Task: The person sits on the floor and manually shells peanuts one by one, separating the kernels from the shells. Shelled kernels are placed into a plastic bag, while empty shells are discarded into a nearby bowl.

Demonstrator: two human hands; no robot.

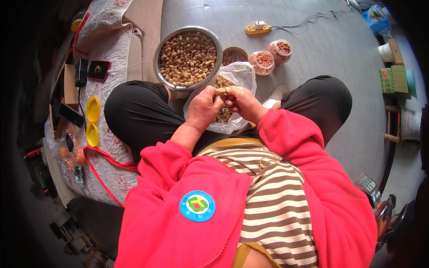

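Note:
My left hand and my right hand meet over a translucent plastic bag. Between the fingertips of both is a small pale peanut, partly covered by the fingers. Inside the bag lie peanut shells. Just beyond my left hand, a steel bowl holds many unshelled peanuts. A round container with shelled kernels stands right of the bowl, partly hidden by the bag. Two clear plastic jars, one nearer and one farther, are filled with pinkish peanut kernels.
A yellow power strip with a white plug and trailing cables lies on the grey floor. At left, a quilted seat cover carries a phone, another dark phone, a yellow round case and a red strap.

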